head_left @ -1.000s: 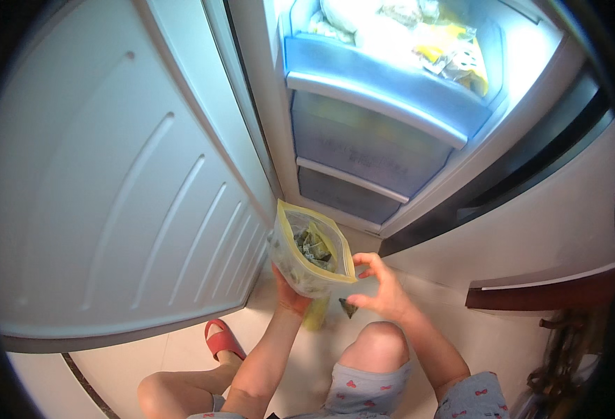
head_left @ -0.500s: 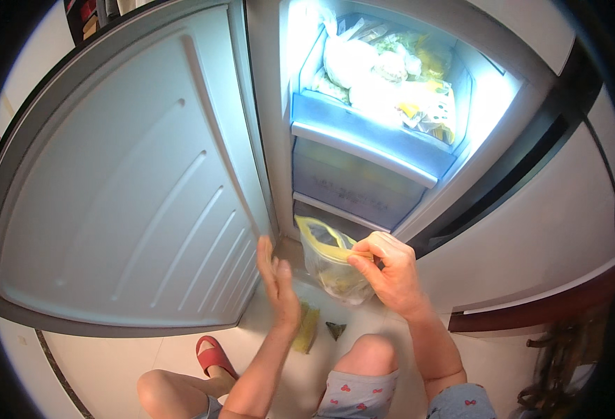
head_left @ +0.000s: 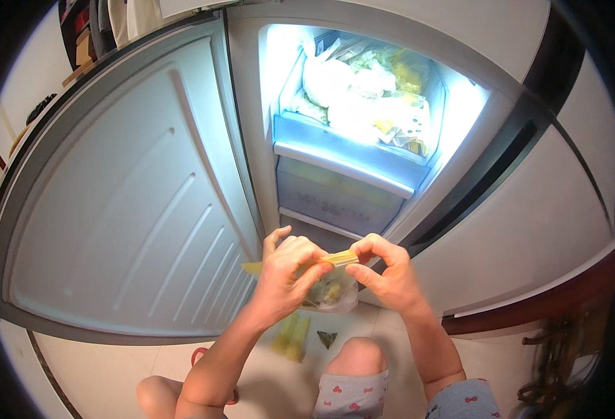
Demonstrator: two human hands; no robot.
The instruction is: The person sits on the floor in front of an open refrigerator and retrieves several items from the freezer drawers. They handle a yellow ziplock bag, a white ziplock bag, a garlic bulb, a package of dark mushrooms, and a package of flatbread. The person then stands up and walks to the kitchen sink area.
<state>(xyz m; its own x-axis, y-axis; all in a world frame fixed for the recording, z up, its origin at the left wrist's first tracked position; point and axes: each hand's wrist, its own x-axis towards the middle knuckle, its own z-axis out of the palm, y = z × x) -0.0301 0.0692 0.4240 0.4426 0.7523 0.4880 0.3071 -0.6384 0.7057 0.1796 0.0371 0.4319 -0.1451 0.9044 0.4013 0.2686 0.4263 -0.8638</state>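
A: Where is the clear, soft plastic bag with the bright yellow edge strip [head_left: 334, 293] hanging?

B: It is hanging just to the right of the open, white, ribbed freezer door [head_left: 126, 230], near its lower corner. The left hand [head_left: 285, 272] and the right hand [head_left: 389, 272] are both pinching the strip between thumb and fingers.

A: What could be going wrong?

B: In my judgement, the bag could be slipping, because its weight is depending on this narrow strip only. If one pinch is loosening while the mouth is open, the contents could be falling out. I cannot tell whether the mouth is closed, since the hands are covering much of it. Also, a swinging door could be knocking the left hand.

A: And how is the bag looking?

B: Its body is looking wrinkled and partly see-through, with dull yellowish pieces showing inside. The strip is looking layered between the hands, and its end is sticking out past the left hand, toward the door.
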